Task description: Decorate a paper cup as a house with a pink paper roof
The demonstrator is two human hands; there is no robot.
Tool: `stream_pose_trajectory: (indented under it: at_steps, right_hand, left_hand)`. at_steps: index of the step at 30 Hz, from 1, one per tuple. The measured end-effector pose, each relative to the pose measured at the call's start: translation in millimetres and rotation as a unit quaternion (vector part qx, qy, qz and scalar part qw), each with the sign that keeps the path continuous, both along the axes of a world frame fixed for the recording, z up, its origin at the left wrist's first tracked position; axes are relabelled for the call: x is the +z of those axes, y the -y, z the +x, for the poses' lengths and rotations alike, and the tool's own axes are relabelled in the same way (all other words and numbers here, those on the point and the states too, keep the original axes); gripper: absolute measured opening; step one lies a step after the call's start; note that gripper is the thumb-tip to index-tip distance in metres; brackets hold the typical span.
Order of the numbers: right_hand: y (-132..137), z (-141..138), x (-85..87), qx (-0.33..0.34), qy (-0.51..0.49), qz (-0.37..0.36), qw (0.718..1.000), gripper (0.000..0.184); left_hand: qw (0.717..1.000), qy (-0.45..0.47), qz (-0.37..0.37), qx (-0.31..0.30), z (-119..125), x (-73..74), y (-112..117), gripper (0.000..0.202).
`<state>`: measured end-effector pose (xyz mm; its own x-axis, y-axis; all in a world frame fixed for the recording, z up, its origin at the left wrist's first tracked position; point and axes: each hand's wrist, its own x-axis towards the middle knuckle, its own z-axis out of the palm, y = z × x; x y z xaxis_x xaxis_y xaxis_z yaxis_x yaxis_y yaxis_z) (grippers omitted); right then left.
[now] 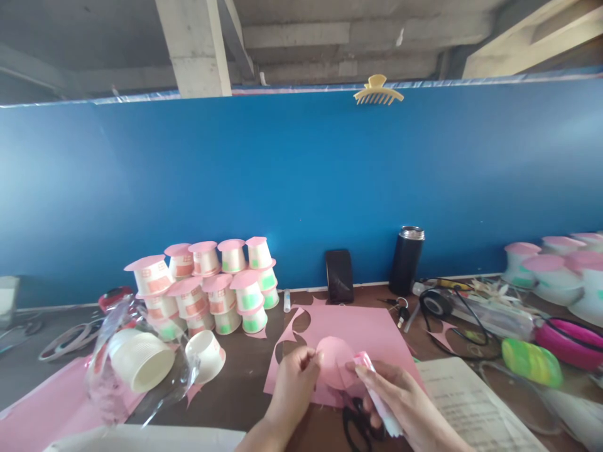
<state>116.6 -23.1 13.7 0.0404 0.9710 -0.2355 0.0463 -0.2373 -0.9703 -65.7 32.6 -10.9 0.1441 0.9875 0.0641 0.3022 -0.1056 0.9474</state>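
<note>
My left hand (pixel 301 376) pinches the left edge of a pink paper circle (pixel 333 359) between thumb and fingers. In my right hand (pixel 405 395) is a slim white-and-pink tube, which looks like a glue stick (pixel 382 402), its pink end pointing up beside the circle. My right fingertips are close to the circle's right edge; whether they touch it I cannot tell. Beneath both hands lies a pink paper sheet (pixel 362 323) with round cut-outs along its left side. Black-handled scissors (pixel 354 428) rest below the circle, partly hidden by my right hand.
Stacked paper cups (pixel 219 296) topped with pink discs stand at left, near a loose cup (pixel 206 356) and bagged cups (pixel 146 361). A phone (pixel 339 276) and black flask (pixel 407 260) stand by the blue partition (pixel 301 176). Right are a written page (pixel 471 395), cables and more cups (pixel 553 273).
</note>
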Motion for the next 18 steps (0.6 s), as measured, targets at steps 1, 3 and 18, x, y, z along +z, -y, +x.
stream_pose_trajectory:
  at_steps: [1,3,18]
  right_hand:
    - [0.0,-0.2,0.5,-0.008,-0.006,0.003,1.0,0.053]
    - [0.4,-0.6,1.3,-0.021,-0.023,0.007,0.999,0.048]
    - [3.6,1.7,3.1,0.033,-0.006,0.01,0.999,0.056]
  left_hand:
    - [1.0,-0.005,0.014,0.012,-1.1,1.1,1.0,0.036]
    - [0.998,-0.018,0.053,0.037,-3.2,1.7,3.0,0.037]
    - [1.0,-0.018,0.012,0.018,3.4,-7.2,2.8,0.04]
